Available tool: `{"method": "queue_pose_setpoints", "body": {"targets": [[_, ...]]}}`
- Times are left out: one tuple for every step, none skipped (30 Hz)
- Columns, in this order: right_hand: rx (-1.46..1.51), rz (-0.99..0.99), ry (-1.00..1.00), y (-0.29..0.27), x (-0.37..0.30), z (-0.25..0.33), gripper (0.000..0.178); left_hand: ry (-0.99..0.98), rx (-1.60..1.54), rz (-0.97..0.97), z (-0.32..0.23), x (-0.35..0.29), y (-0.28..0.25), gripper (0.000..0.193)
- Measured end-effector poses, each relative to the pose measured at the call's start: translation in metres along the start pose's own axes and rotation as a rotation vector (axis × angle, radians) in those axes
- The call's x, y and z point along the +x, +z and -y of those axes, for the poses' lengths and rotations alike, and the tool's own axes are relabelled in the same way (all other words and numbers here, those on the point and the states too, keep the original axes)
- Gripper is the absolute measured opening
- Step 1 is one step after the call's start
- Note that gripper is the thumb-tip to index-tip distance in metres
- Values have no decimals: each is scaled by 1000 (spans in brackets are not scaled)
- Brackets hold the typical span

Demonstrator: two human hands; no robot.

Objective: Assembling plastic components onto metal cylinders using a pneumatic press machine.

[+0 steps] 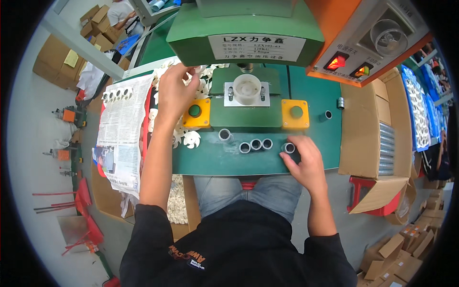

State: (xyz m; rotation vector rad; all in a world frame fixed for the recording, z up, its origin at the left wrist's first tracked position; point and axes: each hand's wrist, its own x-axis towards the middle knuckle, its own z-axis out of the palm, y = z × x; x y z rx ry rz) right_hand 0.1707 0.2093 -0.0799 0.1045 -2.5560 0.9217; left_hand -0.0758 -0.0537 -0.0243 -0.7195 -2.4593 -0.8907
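Note:
My left hand point(177, 91) reaches over the pile of white plastic impellers point(205, 86) left of the green press. Its thumb and fingers close around a white impeller point(195, 71), mostly hidden by the fingers. At the front right of the green table, my right hand point(306, 162) grips a short grey metal sleeve point(288, 148) between thumb and fingers. Left of it stand several similar sleeves point(256, 144), and another sleeve point(224, 134) holds a pale edge at its side. A round translucent holder point(247, 89) sits on the press's metal plate.
Yellow button boxes point(197, 113) point(296, 115) flank the press point(246, 48). An orange control box point(368, 43) with lit switches overhangs the right. Newspaper point(122, 129) with finished-looking parts lies left. A cardboard box point(373, 129) of stacked sleeves stands right. Another person point(122, 16) is far left.

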Motion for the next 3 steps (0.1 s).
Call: {"method": "queue_pose_setpoints", "body": {"targets": [[-3,7,5,0,0,-1,44,56,-41,-10,-9,-3,-1,27],[-7,-4,6,0,0,-2,44,111,-82,-21,-20,-6,-2,30],[-5,-13,1,1,0,-1,44,174,-171,-4,-38,-9,-7,35]]}}
